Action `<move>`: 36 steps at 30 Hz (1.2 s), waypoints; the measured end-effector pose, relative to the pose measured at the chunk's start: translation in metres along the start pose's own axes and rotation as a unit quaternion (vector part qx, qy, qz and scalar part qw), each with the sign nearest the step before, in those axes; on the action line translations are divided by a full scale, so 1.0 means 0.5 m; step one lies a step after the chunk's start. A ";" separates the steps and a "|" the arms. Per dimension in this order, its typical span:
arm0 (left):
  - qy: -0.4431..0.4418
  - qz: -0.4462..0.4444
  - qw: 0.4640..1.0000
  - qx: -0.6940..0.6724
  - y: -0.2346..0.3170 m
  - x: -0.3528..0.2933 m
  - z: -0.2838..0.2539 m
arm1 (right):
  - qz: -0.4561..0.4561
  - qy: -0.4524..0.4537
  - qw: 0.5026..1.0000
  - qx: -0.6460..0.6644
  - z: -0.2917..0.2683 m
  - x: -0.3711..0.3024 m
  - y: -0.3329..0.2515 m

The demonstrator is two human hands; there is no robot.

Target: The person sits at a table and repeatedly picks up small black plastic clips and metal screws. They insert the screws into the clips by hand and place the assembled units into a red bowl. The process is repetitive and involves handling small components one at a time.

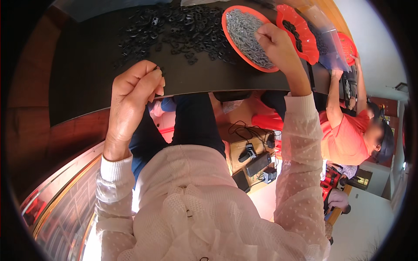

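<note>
Left fingers pinch a dark piece, right fingers over a bowl's silver pieces

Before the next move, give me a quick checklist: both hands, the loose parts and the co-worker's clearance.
1. Left hand has a piece: ok, a small dark piece shows at its pinched fingertips; its exact shape, cannot tell.
2. Right hand at the round bowl: ok, its curled fingers are over the bowl.
3. Right hand has a piece: cannot tell, nothing shows clearly at its fingertips.
4. Silver pieces available: ok, the bowl holds many.
5. Black pieces sorted: not ok, they lie scattered loosely on the table.
6. Co-worker's hands clear of both of yours: ok, they are off to the right, at a red round tray.
</note>
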State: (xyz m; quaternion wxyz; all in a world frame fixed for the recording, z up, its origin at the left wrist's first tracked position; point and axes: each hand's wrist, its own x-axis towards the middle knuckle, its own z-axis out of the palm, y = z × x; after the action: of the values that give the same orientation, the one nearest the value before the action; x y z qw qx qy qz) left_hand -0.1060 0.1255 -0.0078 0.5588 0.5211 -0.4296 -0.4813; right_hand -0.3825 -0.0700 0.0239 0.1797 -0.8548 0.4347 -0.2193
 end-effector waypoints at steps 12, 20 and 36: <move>-0.030 -0.025 0.999 -0.020 0.005 -0.006 -0.014 | -0.034 -0.169 0.958 0.230 0.099 -0.033 -0.295; -0.067 -0.015 0.997 -0.027 0.001 -0.003 -0.026 | -0.060 -0.165 0.956 0.234 0.121 -0.015 -0.306; -0.069 0.026 0.996 -0.049 -0.011 -0.018 -0.029 | -0.065 -0.168 0.958 0.223 0.142 -0.025 -0.330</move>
State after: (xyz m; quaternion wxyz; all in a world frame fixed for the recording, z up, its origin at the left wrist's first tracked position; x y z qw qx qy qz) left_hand -0.0938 0.1368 -0.0143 0.5648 0.4472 -0.4565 -0.5221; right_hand -0.2421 0.0406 0.0437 0.4212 -0.8440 0.2823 -0.1750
